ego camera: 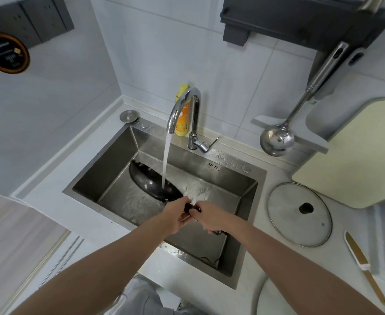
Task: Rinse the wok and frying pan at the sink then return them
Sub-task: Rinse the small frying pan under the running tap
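though beside sink [250,201], glass lid [299,214], ladle [276,140]

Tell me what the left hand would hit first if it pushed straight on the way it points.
Probably the pan: the left hand grips its handle and points up-left along it, toward the water stream.

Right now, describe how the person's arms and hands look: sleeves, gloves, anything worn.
Both forearms are bare up to the bottom edge of the picture, with no sleeve in view. The left hand and right hand wear no gloves. No watch, ring or bracelet shows on either wrist or hand.
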